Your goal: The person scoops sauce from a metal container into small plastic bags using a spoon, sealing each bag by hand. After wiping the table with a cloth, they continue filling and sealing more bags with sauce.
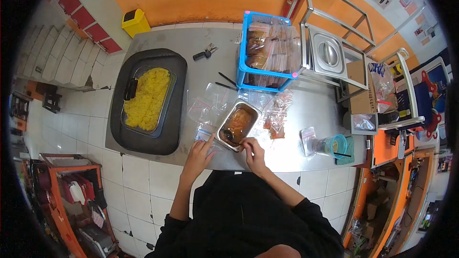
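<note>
A small metal pan [240, 121] of reddish-brown sauce stands near the table's front edge, with a dark utensil lying in it. My right hand [253, 154] is closed at the pan's lower right corner; what its fingertips hold, if anything, is too small to name. Just left of the pan, my left hand [199, 156] has its fingers apart over a clear plastic bag [204, 132] and holds nothing visible. More flat clear bags [205, 105] lie behind it. Right of the pan are small sachets [276, 126], some with reddish sauce inside.
A black tray [180, 91] with yellow food [148, 98] is at the left. Keys [205, 53] lie behind. A blue basket [243, 71] of filled bags stands at the back, near a lidded metal container [328, 57]. A teal cup [334, 145] stands at the right.
</note>
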The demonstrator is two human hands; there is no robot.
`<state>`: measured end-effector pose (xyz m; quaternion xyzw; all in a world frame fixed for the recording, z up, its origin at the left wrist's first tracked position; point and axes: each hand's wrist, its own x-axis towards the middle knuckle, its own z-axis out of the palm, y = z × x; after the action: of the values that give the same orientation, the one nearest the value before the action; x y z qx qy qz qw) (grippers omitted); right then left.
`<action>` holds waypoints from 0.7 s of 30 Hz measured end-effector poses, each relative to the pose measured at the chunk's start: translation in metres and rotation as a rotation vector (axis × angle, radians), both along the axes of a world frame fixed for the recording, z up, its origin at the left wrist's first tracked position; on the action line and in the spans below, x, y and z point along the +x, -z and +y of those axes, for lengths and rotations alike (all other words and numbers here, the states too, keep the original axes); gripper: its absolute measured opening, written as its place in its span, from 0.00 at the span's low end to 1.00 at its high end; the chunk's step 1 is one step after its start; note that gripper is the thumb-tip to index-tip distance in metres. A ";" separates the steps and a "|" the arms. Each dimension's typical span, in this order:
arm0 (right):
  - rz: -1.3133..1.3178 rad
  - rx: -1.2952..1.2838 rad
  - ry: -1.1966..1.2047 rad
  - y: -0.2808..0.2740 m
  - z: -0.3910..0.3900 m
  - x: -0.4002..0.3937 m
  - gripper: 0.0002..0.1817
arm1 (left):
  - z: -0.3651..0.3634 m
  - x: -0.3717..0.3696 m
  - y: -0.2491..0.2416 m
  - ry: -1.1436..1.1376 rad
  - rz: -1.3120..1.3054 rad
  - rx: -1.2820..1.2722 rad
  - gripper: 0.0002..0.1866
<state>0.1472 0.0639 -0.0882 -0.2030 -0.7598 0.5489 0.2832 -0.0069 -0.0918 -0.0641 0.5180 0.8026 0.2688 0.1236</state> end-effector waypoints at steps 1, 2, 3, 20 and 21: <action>0.000 0.001 0.000 0.000 -0.001 -0.002 0.04 | 0.000 0.000 -0.002 0.000 0.000 0.001 0.34; 0.053 -0.136 0.116 0.001 -0.001 -0.004 0.04 | -0.001 0.001 -0.005 -0.017 -0.019 0.005 0.31; 0.105 -0.274 0.233 0.000 0.000 -0.007 0.04 | -0.001 0.001 -0.007 -0.032 -0.039 0.009 0.29; 0.049 0.159 0.106 0.007 0.000 0.009 0.05 | -0.012 0.010 -0.010 -0.034 -0.426 0.129 0.11; 0.059 0.302 0.050 0.006 -0.001 0.009 0.05 | -0.012 0.012 -0.009 -0.029 -0.423 0.122 0.11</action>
<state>0.1560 0.0625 -0.0938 -0.1606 -0.8197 0.4270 0.3464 0.0053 -0.1042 -0.0551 0.4448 0.7485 0.4212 0.2539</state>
